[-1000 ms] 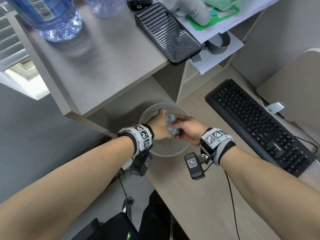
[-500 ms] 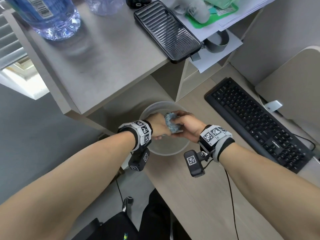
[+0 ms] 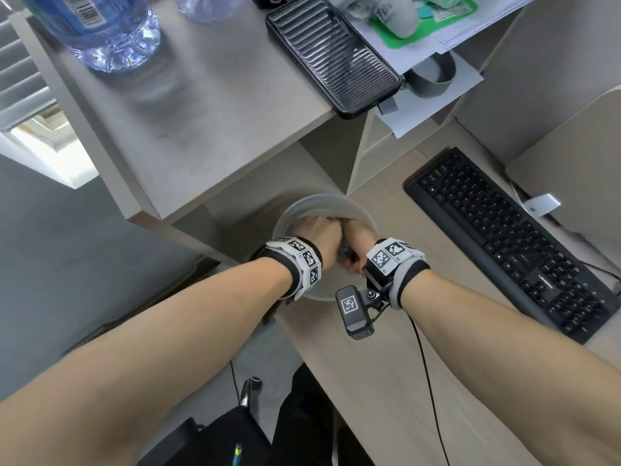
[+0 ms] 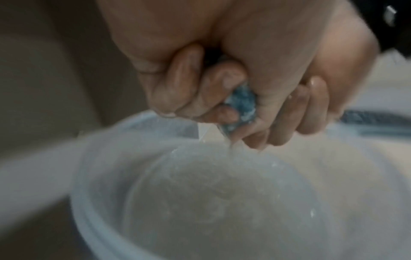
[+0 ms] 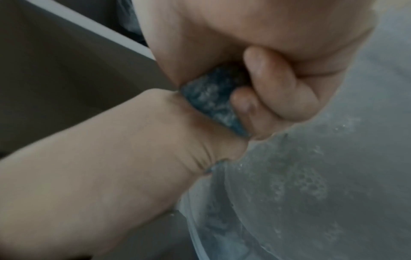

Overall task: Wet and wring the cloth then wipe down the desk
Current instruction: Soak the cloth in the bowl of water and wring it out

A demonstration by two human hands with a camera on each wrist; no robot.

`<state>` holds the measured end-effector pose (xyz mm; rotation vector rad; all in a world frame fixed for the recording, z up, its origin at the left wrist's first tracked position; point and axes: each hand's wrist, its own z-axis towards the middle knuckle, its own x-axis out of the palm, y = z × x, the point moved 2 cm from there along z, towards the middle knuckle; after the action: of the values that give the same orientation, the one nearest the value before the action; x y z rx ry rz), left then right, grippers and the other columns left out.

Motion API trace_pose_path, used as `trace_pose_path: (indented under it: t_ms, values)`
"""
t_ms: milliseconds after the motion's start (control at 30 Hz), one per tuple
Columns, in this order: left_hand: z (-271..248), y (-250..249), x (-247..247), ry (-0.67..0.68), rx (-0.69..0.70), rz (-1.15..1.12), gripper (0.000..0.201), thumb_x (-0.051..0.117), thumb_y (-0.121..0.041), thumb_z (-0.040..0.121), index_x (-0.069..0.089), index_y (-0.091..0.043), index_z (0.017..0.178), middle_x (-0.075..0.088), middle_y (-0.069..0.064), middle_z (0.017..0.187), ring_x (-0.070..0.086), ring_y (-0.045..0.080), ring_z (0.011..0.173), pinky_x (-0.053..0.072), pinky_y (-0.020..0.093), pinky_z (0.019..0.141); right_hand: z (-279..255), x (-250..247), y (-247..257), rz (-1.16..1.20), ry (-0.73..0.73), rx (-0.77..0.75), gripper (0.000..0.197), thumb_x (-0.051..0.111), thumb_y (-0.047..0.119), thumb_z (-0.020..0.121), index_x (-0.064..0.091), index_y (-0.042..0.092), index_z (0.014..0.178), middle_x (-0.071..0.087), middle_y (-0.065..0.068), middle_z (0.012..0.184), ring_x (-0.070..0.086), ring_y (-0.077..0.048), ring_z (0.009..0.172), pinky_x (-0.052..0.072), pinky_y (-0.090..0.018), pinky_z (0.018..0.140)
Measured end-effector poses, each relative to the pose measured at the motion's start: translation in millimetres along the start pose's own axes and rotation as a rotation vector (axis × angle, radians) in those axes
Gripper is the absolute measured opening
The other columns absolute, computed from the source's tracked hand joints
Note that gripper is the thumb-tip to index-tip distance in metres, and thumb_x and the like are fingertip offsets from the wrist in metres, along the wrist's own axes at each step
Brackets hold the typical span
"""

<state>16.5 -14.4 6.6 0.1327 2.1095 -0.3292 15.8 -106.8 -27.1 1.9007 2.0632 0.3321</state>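
Observation:
A small blue cloth (image 4: 241, 103) is bunched tight between both my hands, over a clear plastic bowl (image 3: 322, 205) of water on the wooden desk (image 3: 386, 381). My left hand (image 3: 319, 235) grips one end with curled fingers. My right hand (image 3: 358, 235) grips the other end, pressed against the left. In the head view only a dark sliver of cloth (image 3: 346, 253) shows between the hands. In the right wrist view the cloth (image 5: 213, 103) is squeezed under my curled fingers (image 5: 275, 88). Water drips from the cloth toward the bowl (image 4: 200, 202).
A black keyboard (image 3: 510, 240) lies to the right on the desk. Above the bowl a grey shelf (image 3: 201, 112) overhangs, carrying a water bottle (image 3: 97, 25), a black phone (image 3: 332, 52) and papers (image 3: 433, 28). A cable (image 3: 426, 381) runs along the desk from my right wrist.
Both hands have twisted and closed together round the cloth, turning knuckles up, so the cloth that showed between them is now almost hidden. They stay over the bowl.

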Motion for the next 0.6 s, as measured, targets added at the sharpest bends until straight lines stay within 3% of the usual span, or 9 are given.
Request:
trace_pose_path:
  t_ms: [100,200,267,333,400,500,600]
  values:
    - [1.2,7.0,9.1,0.039,-0.165,-0.230,0.011,0.058,-0.023,0.086,0.066,-0.015,0.086,0.066,0.004,0.086,0.061,0.021,0.073,0.051,0.032,0.064,-1.2,3.6,3.0,-0.057,-0.058,-0.103,0.037,0.044,0.027,0.096,0.044,0.012,0.062,0.041,-0.007,0.053,0.039,-0.019,0.040,0.028,-0.013,0.033]
    - [5.2,9.7,10.9,0.095,-0.191,-0.318,0.019,0.068,-0.030,0.083,0.068,-0.015,0.097,0.064,0.000,0.087,0.059,0.019,0.076,0.047,0.031,0.068,-4.4,5.0,6.0,-0.125,-0.128,-0.170,0.035,0.049,0.027,0.095,0.052,0.008,0.066,0.052,-0.011,0.058,0.049,-0.022,0.046,0.034,-0.018,0.036]
    - [6.4,10.6,8.9,0.127,-0.190,-0.373,0.025,0.070,-0.034,0.082,0.066,-0.016,0.100,0.063,0.001,0.088,0.059,0.020,0.080,0.045,0.031,0.070,-4.1,6.2,9.2,-0.211,-0.169,-0.236,0.032,0.050,0.028,0.093,0.057,0.008,0.069,0.061,-0.013,0.065,0.059,-0.027,0.056,0.048,-0.028,0.047]
    - [6.3,11.3,8.9,0.177,-0.184,-0.381,0.026,0.068,-0.038,0.082,0.060,-0.018,0.096,0.061,0.000,0.086,0.058,0.020,0.081,0.045,0.030,0.071,-7.3,8.1,13.1,-0.317,-0.188,-0.328,0.028,0.050,0.026,0.093,0.061,0.010,0.072,0.067,-0.013,0.078,0.066,-0.031,0.075,0.057,-0.038,0.071]
    - [4.3,14.6,11.8,0.232,-0.216,-0.491,0.016,0.068,-0.029,0.080,0.057,-0.017,0.084,0.059,0.001,0.074,0.056,0.020,0.069,0.043,0.028,0.062,-11.8,8.8,14.8,-0.423,-0.199,-0.417,0.030,0.050,0.025,0.092,0.064,0.006,0.073,0.069,-0.014,0.080,0.067,-0.031,0.081,0.056,-0.041,0.079]
    - [-0.9,21.5,17.3,0.346,-0.273,-0.889,0.024,0.069,-0.010,0.074,0.050,-0.014,0.060,0.043,0.004,0.052,0.035,0.017,0.042,0.028,0.022,0.044,-14.9,9.1,16.7,-0.561,-0.195,-0.519,0.033,0.051,0.024,0.091,0.066,0.000,0.074,0.065,-0.013,0.070,0.061,-0.029,0.069,0.047,-0.034,0.065]
    - [-6.7,25.3,21.0,0.418,-0.315,-1.061,0.024,0.073,-0.007,0.074,0.052,-0.012,0.063,0.044,0.004,0.055,0.029,0.012,0.040,0.023,0.020,0.040,-16.3,7.8,16.8,-0.623,-0.195,-0.593,0.029,0.053,0.019,0.090,0.059,0.005,0.066,0.057,-0.010,0.064,0.050,-0.025,0.062,0.032,-0.028,0.058]
